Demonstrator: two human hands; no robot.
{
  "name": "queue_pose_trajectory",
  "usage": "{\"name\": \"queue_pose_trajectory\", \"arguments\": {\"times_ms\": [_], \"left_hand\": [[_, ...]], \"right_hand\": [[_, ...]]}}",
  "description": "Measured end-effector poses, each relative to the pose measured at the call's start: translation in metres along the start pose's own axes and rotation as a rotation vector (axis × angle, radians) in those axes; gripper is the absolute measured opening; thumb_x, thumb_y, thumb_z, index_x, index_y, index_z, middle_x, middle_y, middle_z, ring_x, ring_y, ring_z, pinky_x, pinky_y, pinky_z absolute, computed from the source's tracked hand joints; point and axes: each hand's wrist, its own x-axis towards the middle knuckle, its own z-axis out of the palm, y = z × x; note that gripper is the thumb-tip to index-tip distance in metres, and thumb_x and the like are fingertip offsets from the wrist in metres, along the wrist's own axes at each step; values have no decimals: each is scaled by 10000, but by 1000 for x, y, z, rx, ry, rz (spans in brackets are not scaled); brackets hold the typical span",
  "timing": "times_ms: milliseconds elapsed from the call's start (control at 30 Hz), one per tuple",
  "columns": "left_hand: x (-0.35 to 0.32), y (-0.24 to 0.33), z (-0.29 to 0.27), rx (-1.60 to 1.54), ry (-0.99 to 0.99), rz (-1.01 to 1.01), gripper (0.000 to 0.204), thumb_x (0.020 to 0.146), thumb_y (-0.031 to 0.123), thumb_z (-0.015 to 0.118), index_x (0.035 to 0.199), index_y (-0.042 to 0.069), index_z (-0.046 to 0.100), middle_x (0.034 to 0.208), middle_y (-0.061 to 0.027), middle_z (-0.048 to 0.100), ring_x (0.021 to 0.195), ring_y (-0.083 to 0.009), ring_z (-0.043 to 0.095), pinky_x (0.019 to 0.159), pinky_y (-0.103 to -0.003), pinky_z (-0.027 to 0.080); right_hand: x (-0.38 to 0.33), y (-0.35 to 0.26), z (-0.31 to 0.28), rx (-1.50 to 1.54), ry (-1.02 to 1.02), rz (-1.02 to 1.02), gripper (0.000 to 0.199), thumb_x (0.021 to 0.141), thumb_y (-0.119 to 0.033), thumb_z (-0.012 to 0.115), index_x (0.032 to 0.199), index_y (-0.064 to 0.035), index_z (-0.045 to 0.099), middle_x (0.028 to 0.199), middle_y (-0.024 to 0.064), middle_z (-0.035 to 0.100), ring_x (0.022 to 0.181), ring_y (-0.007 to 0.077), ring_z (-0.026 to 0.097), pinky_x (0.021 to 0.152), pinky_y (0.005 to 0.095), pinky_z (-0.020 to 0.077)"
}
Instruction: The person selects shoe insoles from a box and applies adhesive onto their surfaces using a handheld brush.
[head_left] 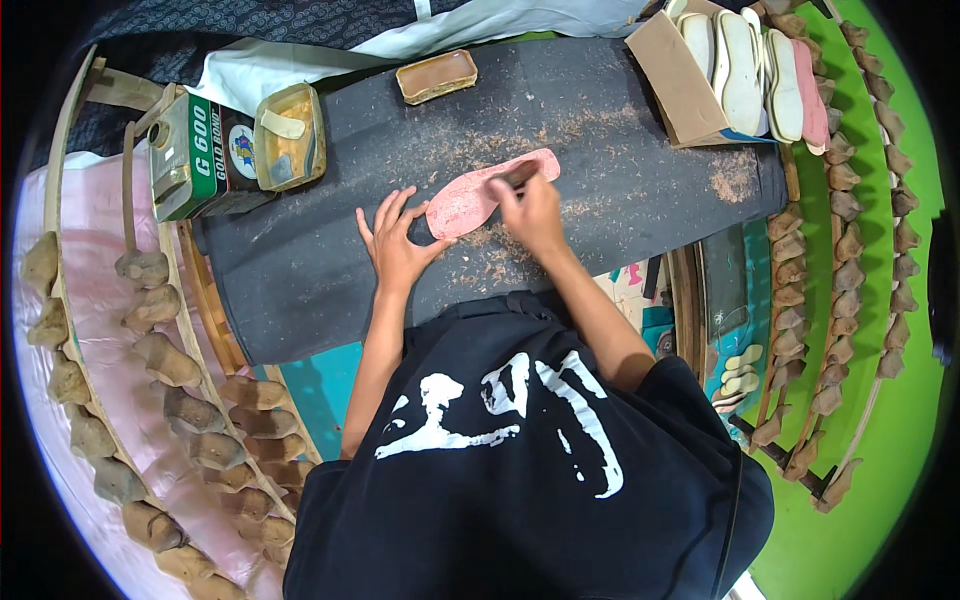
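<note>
On the left of the dark table [300,290] stands a green tin [195,150] beside an open glue tray [290,135]. The left hand [395,245] lies flat, fingers spread, pressing the heel end of the pink insole [480,195] at table centre. The right hand [530,210] is closed around a small tool [517,178] on the insole. A cardboard box of soles [740,70] stands far right.
</note>
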Motion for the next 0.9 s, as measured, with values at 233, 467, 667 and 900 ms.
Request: {"name": "queue_pose_trajectory", "arguments": {"times_ms": [233,467,667,900], "left_hand": [[-2,0,-1,-1,-6,-6,675,596,545,965,1152,205,794,1489,26,632,1476,-231,485,1298,-630,62],[0,0,0,24,-10,11,689,600,548,967,1172,211,784,1502,21,630,1467,-249,506,1287,-630,89],[-1,-2,3,15,16,2,683,594,526,968,1171,209,783,1488,20,641,1454,-249,522,1287,-628,93],[-1,3,-3,4,-18,-30,663,596,503,974,1160,203,797,1505,24,624,1472,-234,493,1296,-618,77]], "right_hand": [[42,68,-78,-200,292,209,256,982,-209,741,1090,-14,615,949,203,723,821,387,732,747,475,571],[-1,-5,-2,-165,23,-216,164,882,-55,714,1029,-45,641,926,167,650,818,394,674,704,468,552],[-7,-28,26,93,-156,-172,199,938,-147,741,1055,-31,629,911,172,678,804,395,704,723,467,577],[47,23,-30,-276,121,-70,180,979,-157,714,1058,-31,612,952,187,694,850,415,697,736,494,556]]}}
